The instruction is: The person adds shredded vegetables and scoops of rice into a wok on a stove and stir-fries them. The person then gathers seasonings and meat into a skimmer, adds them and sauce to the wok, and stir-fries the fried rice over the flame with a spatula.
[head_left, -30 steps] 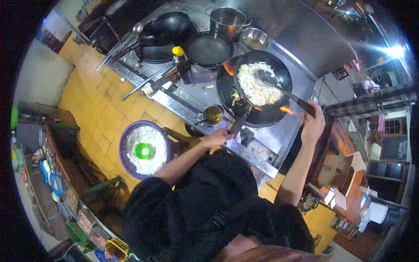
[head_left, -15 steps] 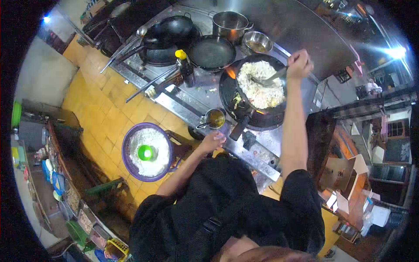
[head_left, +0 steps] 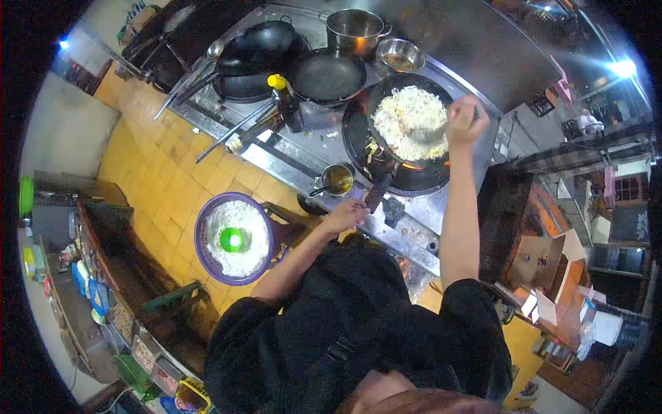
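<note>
The right hand is curled into a fist at the right rim of the wok, and by it the ladle is held, its bowl blurred and sunk in the right part of the rice. Just below the wok, the left hand is placed at the end of the handle, its fingers partly bent; whether the handle is gripped or merely touched cannot be told. The right forearm is stretched almost straight forward to the wok, while the left forearm is slanted up toward the handle from below and left of the wok. The rice is heaped inside the wok, white and grainy, flecked with yellow and red. The wok is round, dark and deep, and is set over a black burner, with orange flame seen under its lower edge. To the wok's lower left, amber liquid is held in a metal cup; farther out that way, white grains are held in a purple basket of meshed wall. To its upper left are set a flat black pan and a shiny steel pot.
</note>
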`<state>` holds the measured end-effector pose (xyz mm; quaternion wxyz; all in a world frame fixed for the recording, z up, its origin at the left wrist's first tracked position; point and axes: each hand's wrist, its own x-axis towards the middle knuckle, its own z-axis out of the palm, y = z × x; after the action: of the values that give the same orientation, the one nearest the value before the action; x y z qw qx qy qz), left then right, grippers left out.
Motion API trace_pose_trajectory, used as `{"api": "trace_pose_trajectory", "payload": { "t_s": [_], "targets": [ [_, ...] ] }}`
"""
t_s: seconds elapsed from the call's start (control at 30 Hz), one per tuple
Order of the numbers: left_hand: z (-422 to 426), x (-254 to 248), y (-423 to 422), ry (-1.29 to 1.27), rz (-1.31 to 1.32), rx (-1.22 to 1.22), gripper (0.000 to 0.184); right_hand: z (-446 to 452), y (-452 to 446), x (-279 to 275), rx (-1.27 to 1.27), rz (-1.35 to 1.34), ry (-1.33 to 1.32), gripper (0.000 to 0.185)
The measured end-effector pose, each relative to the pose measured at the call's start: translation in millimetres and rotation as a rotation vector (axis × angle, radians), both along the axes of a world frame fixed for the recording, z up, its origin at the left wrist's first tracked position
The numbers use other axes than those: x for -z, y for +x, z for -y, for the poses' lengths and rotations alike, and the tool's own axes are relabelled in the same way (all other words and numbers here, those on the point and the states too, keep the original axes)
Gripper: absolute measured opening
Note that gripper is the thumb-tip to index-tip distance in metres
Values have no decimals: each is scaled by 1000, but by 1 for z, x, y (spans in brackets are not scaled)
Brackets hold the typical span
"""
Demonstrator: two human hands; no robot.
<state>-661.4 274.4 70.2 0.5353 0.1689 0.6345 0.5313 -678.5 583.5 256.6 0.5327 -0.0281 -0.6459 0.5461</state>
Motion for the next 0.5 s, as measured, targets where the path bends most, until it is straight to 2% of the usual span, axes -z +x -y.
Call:
{"api": "trace_pose_trajectory", "payload": {
  "t_s": [0.03, 0.07, 0.1, 0.17, 0.2, 0.3, 0.33, 0.37, 0.43, 0.5],
  "targets": [
    [0, 3, 5, 17, 39, 1, 43, 8, -3, 4, 88, 31, 56, 34],
    [-3, 17, 9, -60, -4, -44, 44, 1, -2, -4, 66, 202, 103, 29],
    [1, 17, 13, -67, 1, -45, 44, 8, 5, -21, 64, 208, 97, 29],
    [-1, 11, 4, -26, -66, 52, 44, 24, 16, -49, 48, 165, -116, 26],
    [0, 36, 5, -24, -109, 23, 44, 20, 30, -39, 14, 85, -148, 24],
    [-2, 21, 8, -49, -53, -22, 44, -16, 12, 17, 70, 22, -79, 24],
    [-1, 25, 7, 3, 43, -42, 45, -15, 9, -2, -26, 163, -109, 23],
    [5, 27, 11, -3, 46, -41, 45, -8, 18, -16, -25, 166, -116, 23],
    [1, -2, -5, 22, -4, 28, 44, 10, 23, -52, -111, 89, -162, 22],
    [3, -12, -10, -61, -41, -58, 40, -8, 26, -7, -202, 21, -129, 22]
  ]
}}
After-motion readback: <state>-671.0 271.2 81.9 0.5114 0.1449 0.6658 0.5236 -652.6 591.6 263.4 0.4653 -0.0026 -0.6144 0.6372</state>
